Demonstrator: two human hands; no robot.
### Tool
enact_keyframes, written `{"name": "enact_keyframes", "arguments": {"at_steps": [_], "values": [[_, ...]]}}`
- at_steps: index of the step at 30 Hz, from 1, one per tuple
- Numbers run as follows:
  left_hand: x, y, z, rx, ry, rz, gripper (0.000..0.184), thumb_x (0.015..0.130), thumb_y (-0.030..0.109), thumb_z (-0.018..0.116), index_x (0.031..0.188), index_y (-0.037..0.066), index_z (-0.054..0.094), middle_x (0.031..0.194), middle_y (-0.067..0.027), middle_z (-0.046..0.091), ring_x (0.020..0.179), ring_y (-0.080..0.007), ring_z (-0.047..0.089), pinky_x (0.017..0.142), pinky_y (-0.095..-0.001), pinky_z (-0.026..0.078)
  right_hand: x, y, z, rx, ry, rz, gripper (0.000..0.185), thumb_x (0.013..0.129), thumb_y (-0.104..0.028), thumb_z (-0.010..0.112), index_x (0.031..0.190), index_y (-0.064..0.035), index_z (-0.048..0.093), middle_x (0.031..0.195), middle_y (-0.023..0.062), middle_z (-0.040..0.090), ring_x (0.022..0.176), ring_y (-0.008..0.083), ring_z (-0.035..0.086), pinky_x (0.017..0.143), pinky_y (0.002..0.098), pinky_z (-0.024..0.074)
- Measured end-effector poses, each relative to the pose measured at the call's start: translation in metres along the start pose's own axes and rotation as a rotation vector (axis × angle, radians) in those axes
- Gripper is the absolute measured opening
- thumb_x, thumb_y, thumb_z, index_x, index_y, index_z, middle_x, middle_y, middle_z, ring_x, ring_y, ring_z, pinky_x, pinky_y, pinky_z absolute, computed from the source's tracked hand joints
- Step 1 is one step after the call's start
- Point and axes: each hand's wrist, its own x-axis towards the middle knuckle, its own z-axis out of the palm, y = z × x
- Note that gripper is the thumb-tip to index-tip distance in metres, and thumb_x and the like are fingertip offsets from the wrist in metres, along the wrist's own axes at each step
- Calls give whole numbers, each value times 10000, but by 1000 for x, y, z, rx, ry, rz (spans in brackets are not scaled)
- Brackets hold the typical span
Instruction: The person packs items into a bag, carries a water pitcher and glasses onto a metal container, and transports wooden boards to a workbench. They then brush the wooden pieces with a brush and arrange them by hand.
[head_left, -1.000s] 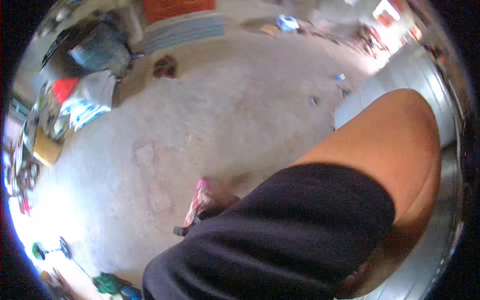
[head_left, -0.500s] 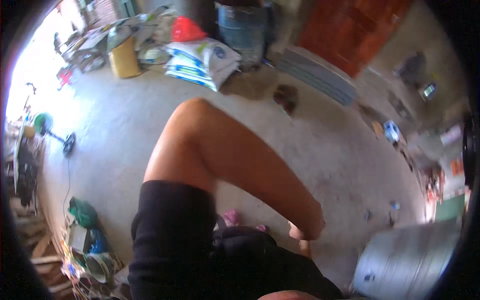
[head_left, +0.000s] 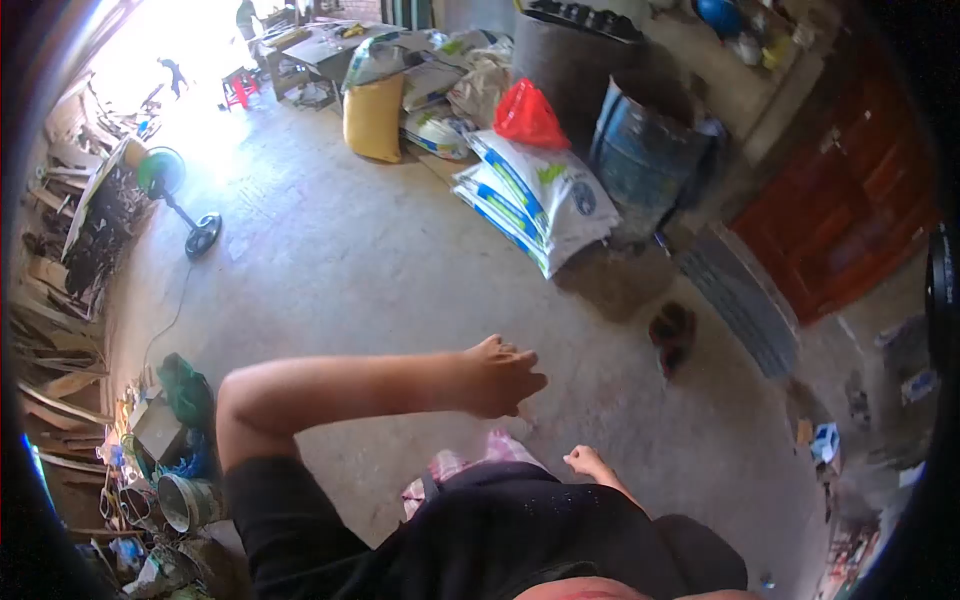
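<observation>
The left hand [head_left: 500, 378] hangs above the grey concrete floor [head_left: 330, 270] — fingers loosely half-open, nothing visible in them; the right hand [head_left: 590, 463] has bent fingers — their hold I can't tell; pink-and-white checked cloth [head_left: 507, 448] shows near both, beside the black short-sleeved shirt [head_left: 590, 525].

Floor [head_left: 330, 270]: smooth and grey, faintly scuffed here and there.
Light: daylight from the opening [head_left: 170, 55] at upper left — bright enough to wash out what lies outside and glare on the floor beside it.
Door [head_left: 850, 200]: reddish-brown and panelled, at the right (it slants in this curved view), a grey step [head_left: 742, 303] before it.
Far end: a tabletop [head_left: 340, 50] near a red stool [head_left: 240, 89] and a patch of brick wall [head_left: 348, 9].
Left edge: piled wood [head_left: 60, 385], with a green-headed standing fan [head_left: 161, 172] nearby.
</observation>
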Motion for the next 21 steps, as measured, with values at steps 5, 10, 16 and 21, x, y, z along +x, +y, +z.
{"name": "enact_keyframes", "arguments": {"at_steps": [5,10,16,21], "values": [[-83,-131,-3,-392,141,-285,500,835,309,622,1256,114,436,1175,-167,444,1049,-329,504,857,-426,432,143,-163,-115,-263,-44,-347,288,759,-294,635,821,-13,644,855,223,639,858,365,616,768,436,474],[-181,-278,51,-531,337,-557,533,828,303,635,1274,108,419,1285,-215,359,1128,-368,457,957,-448,388,269,-341,-166,-152,301,-445,254,770,-252,612,790,1,597,805,218,624,806,399,593,728,452,464],[-270,-441,97,-608,148,-812,548,836,379,617,1276,113,427,1264,-210,406,1144,-368,446,970,-433,388,364,-469,-124,212,60,-153,62,784,-96,573,819,-68,531,617,62,591,471,150,568,397,311,452],[-314,-572,83,-692,140,-740,511,856,391,584,1260,115,441,1219,-174,456,1142,-333,467,969,-410,396,408,-564,-102,-76,-160,-161,106,731,-163,623,783,-70,628,637,68,634,557,157,612,526,321,510]]}}
